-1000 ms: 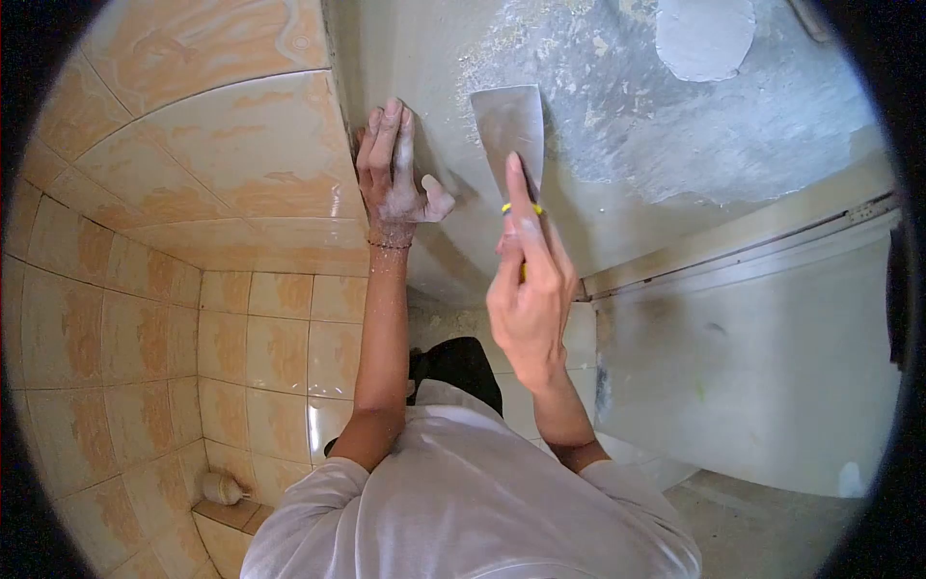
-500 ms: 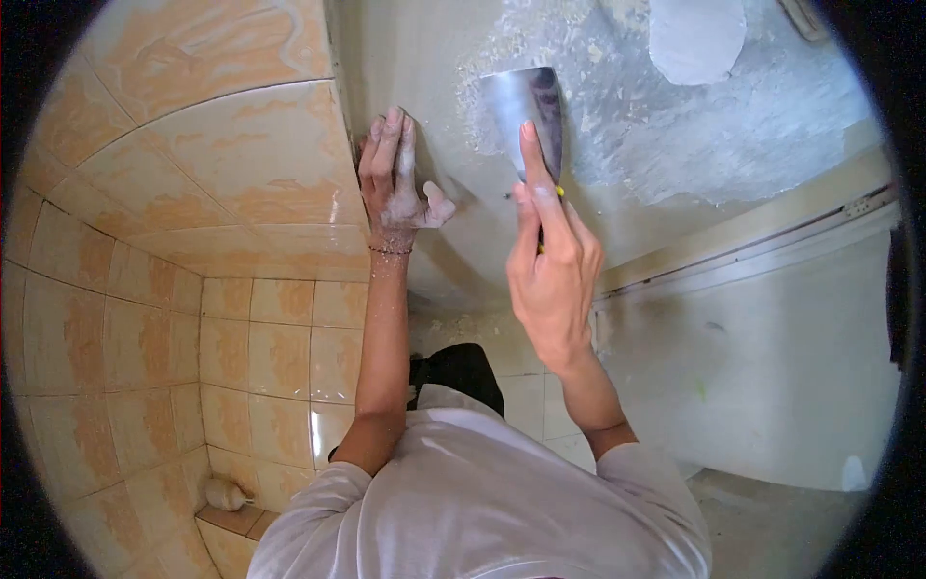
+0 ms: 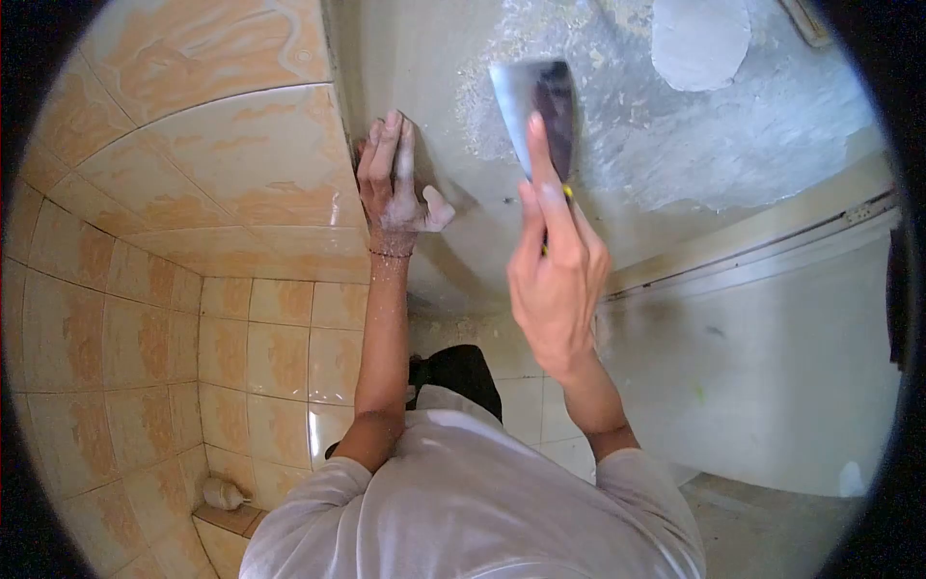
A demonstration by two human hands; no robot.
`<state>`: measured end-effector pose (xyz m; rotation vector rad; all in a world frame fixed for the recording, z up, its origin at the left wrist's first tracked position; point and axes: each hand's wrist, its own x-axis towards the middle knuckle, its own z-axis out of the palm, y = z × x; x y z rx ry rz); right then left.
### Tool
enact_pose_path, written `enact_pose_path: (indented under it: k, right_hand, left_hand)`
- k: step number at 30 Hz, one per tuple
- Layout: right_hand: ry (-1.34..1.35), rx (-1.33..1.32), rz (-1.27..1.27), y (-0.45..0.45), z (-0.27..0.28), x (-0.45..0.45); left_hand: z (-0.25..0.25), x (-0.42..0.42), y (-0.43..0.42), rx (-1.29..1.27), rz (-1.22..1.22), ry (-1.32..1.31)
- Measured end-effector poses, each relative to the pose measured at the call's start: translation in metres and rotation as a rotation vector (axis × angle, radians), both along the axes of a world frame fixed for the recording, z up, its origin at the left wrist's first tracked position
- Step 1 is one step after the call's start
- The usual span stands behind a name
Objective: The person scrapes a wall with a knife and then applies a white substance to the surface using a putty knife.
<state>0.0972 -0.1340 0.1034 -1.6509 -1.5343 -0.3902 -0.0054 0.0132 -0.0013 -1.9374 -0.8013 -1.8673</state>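
Note:
My right hand (image 3: 559, 270) grips a putty knife (image 3: 555, 101) by its dark handle, which shows a bit of yellow. The index finger lies stretched along the wide metal blade. The blade's edge is by a rough, flaking patch (image 3: 666, 135) on the grey wall; whether it touches cannot be made out. My left hand (image 3: 395, 183), coated in white dust, lies open against the plain wall (image 3: 434, 87) beside the tile edge. Its fingers point up and its thumb stands out to the side.
Orange-and-cream tiles (image 3: 231, 164) cover the wall on the left. A whitish round piece (image 3: 701, 43) shows within the rough patch. A door-like panel (image 3: 752, 357) with a strip along its top is at right. A pale dipper-like item (image 3: 224, 494) sits on a low tiled ledge.
The putty knife has shifted slightly right, its blade tilting and looking more blurred. My right hand moved with it. My left hand has stayed in place on the wall.

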Motion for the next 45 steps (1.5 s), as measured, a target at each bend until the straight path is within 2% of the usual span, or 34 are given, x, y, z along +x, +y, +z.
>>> enact_pose_path:
  k: [9,11,12,16,19,22,30,35,36,37,40,44,45]
  right_hand:
    - [-0.046,0.082,0.024,0.006,0.007,-0.002]
    - [0.092,-0.049,0.062,-0.008,0.014,-0.005]
    - [0.06,-0.144,-0.01,-0.014,0.014,-0.001]
    - [-0.022,-0.013,0.004,-0.003,0.012,-0.008]
    - [0.038,-0.022,0.037,-0.011,0.004,0.003]
    - [-0.043,0.024,-0.005,0.001,0.007,-0.01]
    - [0.004,-0.053,-0.03,-0.004,0.004,-0.006]
    - [-0.002,0.06,0.044,0.002,0.002,-0.002]
    - [0.005,-0.082,-0.034,-0.003,0.013,-0.011]
    - [0.004,-0.078,-0.036,-0.003,0.013,-0.009]
    - [0.117,-0.041,0.067,-0.008,0.009,-0.003]
    - [0.056,-0.109,-0.003,-0.004,0.012,-0.009]
    - [0.033,-0.048,0.008,-0.005,0.005,-0.002]
  left_hand:
    - [-0.001,0.001,0.001,-0.004,0.002,-0.02]
    - [-0.001,0.001,0.0,-0.005,-0.002,-0.003]
    - [0.0,0.0,0.001,0.001,0.007,0.007]
    - [-0.001,0.001,0.002,-0.002,-0.012,-0.002]
    - [0.0,-0.002,-0.004,-0.024,0.021,0.026]
    - [-0.001,-0.001,0.001,0.015,-0.037,0.001]
    - [0.002,0.001,0.0,0.001,-0.035,-0.026]
    - [0.001,0.002,0.004,0.009,-0.027,-0.013]
    - [-0.001,0.002,0.001,0.007,-0.027,-0.016]
    - [0.0,0.002,0.003,0.011,-0.029,-0.017]
    - [0.003,0.0,0.001,0.025,-0.022,0.006]
    - [0.001,0.0,0.002,-0.008,-0.026,0.016]
    - [-0.002,-0.001,0.0,-0.014,-0.02,0.027]
